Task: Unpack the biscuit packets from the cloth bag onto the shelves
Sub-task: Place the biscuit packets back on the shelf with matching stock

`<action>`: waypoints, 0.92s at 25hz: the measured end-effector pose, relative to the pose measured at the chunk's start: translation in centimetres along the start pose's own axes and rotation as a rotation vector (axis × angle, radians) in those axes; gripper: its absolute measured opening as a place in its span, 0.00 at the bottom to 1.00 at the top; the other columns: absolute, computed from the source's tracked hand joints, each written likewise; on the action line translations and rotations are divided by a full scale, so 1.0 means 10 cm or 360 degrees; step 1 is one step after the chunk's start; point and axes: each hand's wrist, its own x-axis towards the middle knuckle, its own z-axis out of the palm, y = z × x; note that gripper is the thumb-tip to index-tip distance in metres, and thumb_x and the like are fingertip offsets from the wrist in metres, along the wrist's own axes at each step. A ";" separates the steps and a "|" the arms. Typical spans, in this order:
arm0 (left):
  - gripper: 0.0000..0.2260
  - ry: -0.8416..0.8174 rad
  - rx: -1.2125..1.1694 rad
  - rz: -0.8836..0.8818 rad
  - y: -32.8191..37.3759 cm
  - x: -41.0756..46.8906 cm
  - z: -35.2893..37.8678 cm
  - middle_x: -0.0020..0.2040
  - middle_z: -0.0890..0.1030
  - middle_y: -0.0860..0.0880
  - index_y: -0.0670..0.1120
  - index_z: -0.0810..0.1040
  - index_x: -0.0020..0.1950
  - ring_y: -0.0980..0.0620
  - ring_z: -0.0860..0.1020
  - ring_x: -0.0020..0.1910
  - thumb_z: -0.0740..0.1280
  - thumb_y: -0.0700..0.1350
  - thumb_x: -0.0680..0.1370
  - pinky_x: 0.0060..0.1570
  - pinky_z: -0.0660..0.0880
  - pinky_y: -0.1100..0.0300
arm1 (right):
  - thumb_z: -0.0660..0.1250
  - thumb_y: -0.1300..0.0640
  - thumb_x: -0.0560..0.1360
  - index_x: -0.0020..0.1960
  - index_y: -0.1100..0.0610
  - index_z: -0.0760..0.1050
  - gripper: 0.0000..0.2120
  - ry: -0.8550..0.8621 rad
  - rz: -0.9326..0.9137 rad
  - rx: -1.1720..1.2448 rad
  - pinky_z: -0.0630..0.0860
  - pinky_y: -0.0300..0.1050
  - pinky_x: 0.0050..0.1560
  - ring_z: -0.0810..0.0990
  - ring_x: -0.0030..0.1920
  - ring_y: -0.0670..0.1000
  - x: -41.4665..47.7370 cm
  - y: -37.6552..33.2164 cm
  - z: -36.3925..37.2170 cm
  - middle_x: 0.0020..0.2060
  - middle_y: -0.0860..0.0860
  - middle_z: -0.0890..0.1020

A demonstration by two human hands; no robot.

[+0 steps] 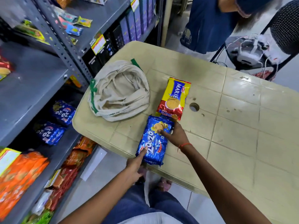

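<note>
A blue 20-20 butter biscuit packet lies at the near edge of the beige table. My right hand grips its far right end, thumb on top. My left hand holds its near end, thumb pressed on the wrapper. Just beyond lies a yellow and red Marie packet, with another Marie packet partly under it. The cream cloth bag with green trim sits slumped and open on the table's left corner. Two more blue 20-20 packets lie on a grey shelf at the left.
Grey metal shelves stand on the left with orange packets, red packets and small sachets. A black chair with cables and a white device stands at the back right, beside a person in blue clothing.
</note>
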 end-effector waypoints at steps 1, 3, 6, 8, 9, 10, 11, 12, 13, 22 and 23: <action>0.17 -0.0095 -0.0127 -0.0095 0.00 0.01 0.04 0.42 0.80 0.46 0.44 0.76 0.51 0.51 0.77 0.38 0.73 0.53 0.71 0.32 0.76 0.60 | 0.75 0.40 0.62 0.60 0.55 0.69 0.33 -0.0005 0.0056 0.0218 0.77 0.58 0.59 0.79 0.57 0.59 0.02 0.02 0.01 0.59 0.59 0.79; 0.20 -0.0186 -0.0230 -0.0097 0.02 0.04 0.08 0.44 0.81 0.46 0.44 0.75 0.56 0.49 0.79 0.41 0.73 0.53 0.70 0.37 0.77 0.58 | 0.77 0.47 0.63 0.56 0.53 0.70 0.26 0.0006 0.0083 0.0475 0.79 0.57 0.56 0.81 0.55 0.56 0.07 0.06 -0.02 0.56 0.55 0.80; 0.19 -0.0146 -0.0242 -0.0027 0.01 0.04 0.06 0.44 0.81 0.47 0.46 0.76 0.55 0.51 0.80 0.39 0.73 0.52 0.70 0.35 0.77 0.59 | 0.78 0.51 0.63 0.62 0.58 0.70 0.32 -0.0128 0.0213 0.0584 0.81 0.54 0.50 0.80 0.50 0.53 0.16 0.11 -0.06 0.47 0.48 0.79; 0.18 -0.0044 -0.0290 0.0049 0.05 0.06 -0.05 0.45 0.83 0.46 0.46 0.77 0.53 0.52 0.82 0.36 0.74 0.53 0.69 0.33 0.78 0.60 | 0.79 0.48 0.61 0.61 0.59 0.72 0.33 -0.0345 0.0383 0.0548 0.81 0.46 0.37 0.80 0.38 0.52 0.18 0.14 -0.05 0.43 0.51 0.81; 0.21 -0.0001 -0.0294 0.0104 0.08 0.08 -0.13 0.47 0.84 0.45 0.45 0.78 0.55 0.51 0.83 0.39 0.75 0.54 0.67 0.36 0.79 0.59 | 0.79 0.46 0.60 0.59 0.58 0.73 0.33 -0.0462 0.0467 0.0504 0.78 0.42 0.32 0.78 0.33 0.50 0.17 0.14 -0.03 0.40 0.53 0.80; 0.25 0.0032 -0.0277 0.0136 0.11 0.10 -0.21 0.49 0.84 0.45 0.45 0.78 0.56 0.50 0.82 0.42 0.76 0.56 0.65 0.40 0.79 0.58 | 0.78 0.44 0.61 0.57 0.58 0.73 0.31 -0.0568 0.0513 0.0434 0.76 0.40 0.31 0.75 0.31 0.50 0.15 0.14 -0.01 0.39 0.54 0.79; 0.27 0.0045 -0.0260 0.0159 0.15 0.10 -0.27 0.49 0.84 0.45 0.45 0.78 0.57 0.49 0.82 0.42 0.76 0.57 0.64 0.41 0.78 0.57 | 0.76 0.40 0.62 0.56 0.58 0.74 0.31 -0.0626 0.0522 0.0353 0.77 0.40 0.34 0.75 0.34 0.50 0.13 0.11 0.01 0.40 0.54 0.78; 0.26 0.0052 -0.0251 0.0178 0.18 0.10 -0.30 0.48 0.84 0.45 0.44 0.77 0.57 0.49 0.81 0.41 0.76 0.57 0.65 0.39 0.78 0.58 | 0.73 0.37 0.61 0.55 0.58 0.75 0.32 -0.0626 0.0491 0.0277 0.78 0.42 0.38 0.76 0.37 0.51 0.16 0.11 0.04 0.43 0.54 0.79; 0.25 0.0049 -0.0240 0.0176 0.19 0.09 -0.31 0.47 0.84 0.45 0.44 0.77 0.57 0.50 0.80 0.40 0.75 0.57 0.66 0.37 0.77 0.59 | 0.71 0.33 0.60 0.55 0.59 0.77 0.35 -0.0588 0.0445 0.0233 0.78 0.45 0.43 0.77 0.41 0.52 0.16 0.08 0.05 0.45 0.55 0.80; 0.14 0.0245 -0.0609 0.0433 0.49 -0.20 -1.13 0.34 0.85 0.51 0.50 0.75 0.50 0.56 0.83 0.27 0.74 0.53 0.70 0.23 0.77 0.63 | 0.75 0.30 0.49 0.42 0.58 0.78 0.35 -0.0831 0.0184 0.0108 0.74 0.47 0.45 0.77 0.40 0.52 0.13 -0.94 0.61 0.39 0.56 0.78; 0.14 0.0290 -0.0657 0.0536 0.58 -0.27 -1.30 0.39 0.86 0.50 0.50 0.75 0.52 0.57 0.83 0.27 0.74 0.52 0.70 0.23 0.78 0.63 | 0.76 0.34 0.52 0.42 0.58 0.79 0.31 -0.0887 0.0149 0.0171 0.74 0.47 0.45 0.78 0.40 0.52 0.10 -1.17 0.72 0.39 0.55 0.80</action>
